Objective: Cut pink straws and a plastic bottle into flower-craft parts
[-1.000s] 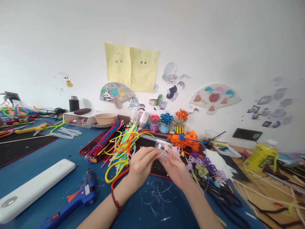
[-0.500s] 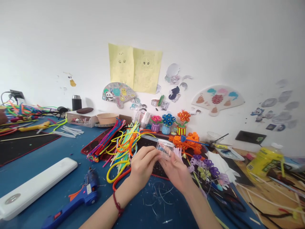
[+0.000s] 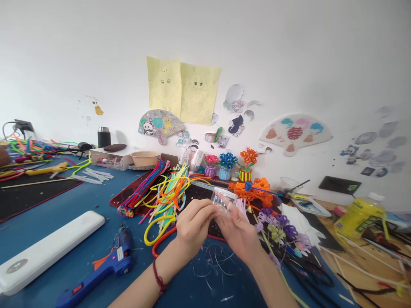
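In the head view, a small clear plastic container [image 3: 224,198] with a pale rim is held up in front of me, tilted. My right hand [image 3: 239,231] cradles it from below, thumb against its side. The fingers of my left hand [image 3: 194,222] are bent and pinched together at its lower left, close to the right fingertips. What exactly the left fingertips grip is hidden. Behind the hands lie a bundle of coloured pipe cleaners [image 3: 171,192] and looped orange pipe cleaners [image 3: 257,190]. Purple pipe-cleaner flowers [image 3: 285,226] are spread to the right.
A blue glue gun [image 3: 109,265] and a long white device [image 3: 54,248] lie on the left. Potted pipe-cleaner flowers [image 3: 227,164] stand by the wall. Black-handled scissors [image 3: 308,273] and a yellow bottle [image 3: 359,216] are on the right. Thin clear strands [image 3: 218,261] litter the blue tabletop.
The container tilts slightly differently in my fingers. Both hands stay nearly in place, and the view has shifted a little.
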`<state>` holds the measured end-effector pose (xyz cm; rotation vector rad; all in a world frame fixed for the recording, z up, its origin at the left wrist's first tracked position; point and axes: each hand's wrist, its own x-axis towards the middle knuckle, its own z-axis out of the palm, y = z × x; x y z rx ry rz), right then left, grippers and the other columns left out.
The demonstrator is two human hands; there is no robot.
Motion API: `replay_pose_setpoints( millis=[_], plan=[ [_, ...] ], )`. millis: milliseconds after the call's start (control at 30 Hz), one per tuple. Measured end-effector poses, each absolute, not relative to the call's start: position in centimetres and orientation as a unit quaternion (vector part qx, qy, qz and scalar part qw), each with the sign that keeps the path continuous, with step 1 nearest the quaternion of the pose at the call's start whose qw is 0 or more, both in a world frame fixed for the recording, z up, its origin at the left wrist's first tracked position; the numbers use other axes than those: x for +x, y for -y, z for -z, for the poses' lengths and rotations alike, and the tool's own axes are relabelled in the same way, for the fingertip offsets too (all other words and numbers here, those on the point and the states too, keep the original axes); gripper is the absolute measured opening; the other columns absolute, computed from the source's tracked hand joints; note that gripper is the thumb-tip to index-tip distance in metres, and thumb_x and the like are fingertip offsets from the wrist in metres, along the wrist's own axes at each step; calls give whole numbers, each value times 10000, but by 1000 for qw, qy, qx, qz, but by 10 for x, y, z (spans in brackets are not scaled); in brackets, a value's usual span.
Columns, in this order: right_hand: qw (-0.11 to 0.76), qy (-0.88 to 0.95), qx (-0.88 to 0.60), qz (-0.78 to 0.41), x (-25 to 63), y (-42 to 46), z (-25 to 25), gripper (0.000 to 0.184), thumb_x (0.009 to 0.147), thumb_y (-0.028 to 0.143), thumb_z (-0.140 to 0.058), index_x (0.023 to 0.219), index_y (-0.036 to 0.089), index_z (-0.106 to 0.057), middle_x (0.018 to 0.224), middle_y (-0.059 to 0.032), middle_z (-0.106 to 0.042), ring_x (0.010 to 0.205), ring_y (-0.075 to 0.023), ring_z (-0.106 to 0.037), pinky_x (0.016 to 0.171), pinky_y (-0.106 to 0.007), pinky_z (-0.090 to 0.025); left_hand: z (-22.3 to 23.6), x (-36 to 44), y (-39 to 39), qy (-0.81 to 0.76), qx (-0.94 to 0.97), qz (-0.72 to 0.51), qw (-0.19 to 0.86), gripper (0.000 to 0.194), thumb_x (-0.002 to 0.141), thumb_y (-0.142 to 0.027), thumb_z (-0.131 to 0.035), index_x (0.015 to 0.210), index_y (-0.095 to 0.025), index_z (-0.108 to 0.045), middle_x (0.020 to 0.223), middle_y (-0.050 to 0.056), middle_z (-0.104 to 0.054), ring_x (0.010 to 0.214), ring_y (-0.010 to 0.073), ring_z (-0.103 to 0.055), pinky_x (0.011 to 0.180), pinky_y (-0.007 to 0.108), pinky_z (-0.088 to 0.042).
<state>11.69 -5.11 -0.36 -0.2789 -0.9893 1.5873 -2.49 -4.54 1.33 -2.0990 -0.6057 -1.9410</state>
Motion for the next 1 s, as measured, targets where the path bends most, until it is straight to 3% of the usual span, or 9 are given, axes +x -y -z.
replay_pose_setpoints(
  millis=[200,467,733,900,1000],
  plan=[
    [590,439,-104,-669,118,60,-5,390,844,418,-631,1190,237,-630,1228,-83,-619,1184,-230,-525,1065,-394,-370,-25,-27,57,205,-708,664,125,115,844,-148,-661,955,-167,-638,890,52,-685,792,152,-652,687,253,-542],
    [580,458,-125,-662,117,70,-11,425,804,484,-653,1144,228,-655,1220,-116,-623,1147,-298,-554,1029,-479,-384,-22,-27,65,185,-697,676,152,114,832,-120,-670,942,-151,-659,859,54,-688,746,155,-643,649,276,-546],
    [580,458,-124,-662,121,73,-9,436,812,452,-661,1191,242,-622,1256,-111,-607,1148,-280,-561,1017,-443,-407,-23,-27,69,178,-699,679,139,71,856,-124,-637,917,-151,-661,851,52,-688,728,144,-641,652,265,-544],
    [587,463,-109,-655,125,69,-11,458,796,451,-680,1192,226,-624,1218,-117,-628,1134,-294,-569,1015,-465,-405,-28,-26,69,170,-713,674,91,95,824,-78,-654,884,-151,-642,835,47,-669,740,137,-630,657,241,-538],
    [587,451,-119,-662,126,67,-14,437,769,463,-702,1136,232,-650,1170,-107,-651,1060,-279,-600,923,-422,-467,-35,-29,65,179,-726,663,23,74,832,-86,-638,856,-154,-620,797,39,-653,726,131,-626,641,225,-531]
  ],
)
